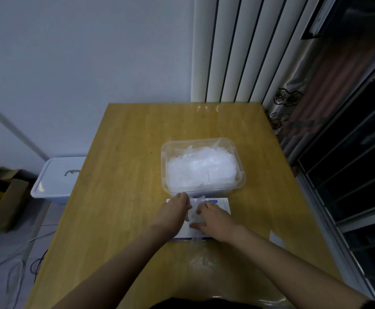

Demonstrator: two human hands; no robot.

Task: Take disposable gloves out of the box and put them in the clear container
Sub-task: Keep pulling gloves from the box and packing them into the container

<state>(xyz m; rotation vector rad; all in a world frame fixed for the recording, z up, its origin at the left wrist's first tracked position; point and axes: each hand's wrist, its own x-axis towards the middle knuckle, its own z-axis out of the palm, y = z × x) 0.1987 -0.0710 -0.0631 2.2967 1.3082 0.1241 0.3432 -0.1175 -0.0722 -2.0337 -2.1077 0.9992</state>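
A clear plastic container stands on the wooden table, heaped with crumpled translucent disposable gloves. Just in front of it lies the flat white glove box with blue print, mostly covered by my hands. My left hand and my right hand meet over the box, and both pinch a thin clear glove that sticks up between them. Another clear glove trails from the box toward me across the table.
The wooden table ends at a white wall and a ribbed radiator at the back. A white lidded bin sits left of the table, cardboard boxes beyond it. Dark shelving runs along the right.
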